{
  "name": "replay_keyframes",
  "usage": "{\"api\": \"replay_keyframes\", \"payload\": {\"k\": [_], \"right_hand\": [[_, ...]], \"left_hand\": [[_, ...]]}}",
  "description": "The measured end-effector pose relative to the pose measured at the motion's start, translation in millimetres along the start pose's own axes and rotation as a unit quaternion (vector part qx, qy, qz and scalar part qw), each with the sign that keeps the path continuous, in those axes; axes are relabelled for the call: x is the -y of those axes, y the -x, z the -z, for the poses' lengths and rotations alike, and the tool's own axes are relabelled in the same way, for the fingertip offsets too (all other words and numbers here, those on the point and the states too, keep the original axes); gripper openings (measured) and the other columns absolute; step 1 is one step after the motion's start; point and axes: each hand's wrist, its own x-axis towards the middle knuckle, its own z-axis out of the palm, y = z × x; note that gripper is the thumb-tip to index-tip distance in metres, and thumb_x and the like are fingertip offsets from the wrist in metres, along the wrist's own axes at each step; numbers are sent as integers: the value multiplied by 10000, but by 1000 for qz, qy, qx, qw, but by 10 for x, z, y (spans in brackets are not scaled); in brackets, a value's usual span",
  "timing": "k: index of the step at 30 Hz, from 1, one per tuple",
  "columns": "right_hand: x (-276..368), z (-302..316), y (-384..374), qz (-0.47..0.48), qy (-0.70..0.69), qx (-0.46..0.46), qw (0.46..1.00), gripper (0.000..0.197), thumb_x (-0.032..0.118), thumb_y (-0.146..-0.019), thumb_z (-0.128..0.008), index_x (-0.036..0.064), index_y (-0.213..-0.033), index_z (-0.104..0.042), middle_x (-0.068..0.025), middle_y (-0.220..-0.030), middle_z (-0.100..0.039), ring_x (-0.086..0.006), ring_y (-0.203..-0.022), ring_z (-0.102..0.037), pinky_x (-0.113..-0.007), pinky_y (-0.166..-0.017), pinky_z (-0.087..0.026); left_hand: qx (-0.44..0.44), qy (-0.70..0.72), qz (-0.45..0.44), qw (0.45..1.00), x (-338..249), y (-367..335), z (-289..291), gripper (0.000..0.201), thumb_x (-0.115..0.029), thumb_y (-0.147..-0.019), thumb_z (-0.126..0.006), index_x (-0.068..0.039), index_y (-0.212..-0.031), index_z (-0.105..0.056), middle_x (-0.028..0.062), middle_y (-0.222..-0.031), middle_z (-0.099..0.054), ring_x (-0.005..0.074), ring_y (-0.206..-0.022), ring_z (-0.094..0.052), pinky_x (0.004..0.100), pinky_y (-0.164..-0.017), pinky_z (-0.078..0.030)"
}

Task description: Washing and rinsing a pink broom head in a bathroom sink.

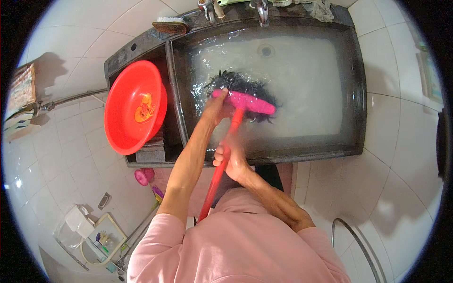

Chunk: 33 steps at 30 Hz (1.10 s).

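Observation:
A mop lies with its pink head (243,101) in the cloudy water of the dark sink (177,89). Dark, shaggy strands (236,80) spread out beneath and beyond the pink part, partly under water. My left hand (217,108) grips the left end of the head, thumb on top; its other fingers are partly hidden. Lower down, my right hand (232,160) is wrapped round the mop's red handle (217,181), which slants back toward my body. A blurred patch lies over the back of that hand.
A red plastic basin (134,106) is tilted in the sink's narrow left compartment. Along the back ledge are a scrubbing brush (170,26), metal taps (262,14) and a grey rag (322,10). White tiled walls (384,113) stand close on both sides.

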Motion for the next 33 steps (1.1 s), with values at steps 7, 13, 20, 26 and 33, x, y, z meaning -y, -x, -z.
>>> {"api": "replay_keyframes", "payload": {"k": [7, 13, 20, 26, 33], "right_hand": [[-149, 72, 72, 38, 126, 32, 991, 283, 374, -863, -454, 110, -906, -362, -52, -683, -455, -194, -517, -496, -374, -522, -456], [64, 469, -43, 33, 231, -14, 972, 467, 440, -856, -415, 69, -1130, -341, -195, -986, -484, -285, -776, -559, -416, -678, -480], [1184, 161, -90, 103, 1, -133, 986, 878, 622, -738, -463, -21, -1265, -180, -279, -1231, -339, -412, -1055, -448, -550, -866, -379], [1860, 249, -469, 17, 191, 60, 980, 648, 435, -706, -642, -12, -1130, -442, -187, -1029, -541, -295, -940, -550, -486, -793, -452], [1827, 156, -550, 175, 382, -133, 897, 289, 133, -667, -689, 21, -904, -567, -84, -842, -586, -173, -705, -565, -291, -658, -472]], "left_hand": [[82, 243, 99, 961, -329, 168, -349, 390, -358, -735, -651, -27, -882, -503, 110, -831, -552, 259, -753, -557, 463, -728, -461], [-40, 310, 43, 949, -239, 105, -370, 181, -175, -756, -626, -80, -742, -473, 54, -678, -500, 246, -657, -520, 462, -698, -463], [42, 327, 8, 944, -218, 180, -273, 184, -165, -762, -617, -64, -893, -537, 78, -841, -584, 244, -800, -560, 444, -774, -452], [33, 51, 38, 997, -303, 277, -323, 529, -316, -699, -687, -37, -1077, -445, 119, -1017, -522, 267, -937, -510, 497, -830, -415], [153, 10, 85, 985, -581, -336, -72, 784, -346, -673, -710, 44, -1220, -308, 184, -1214, -404, 313, -1064, -455, 501, -863, -395]]}}
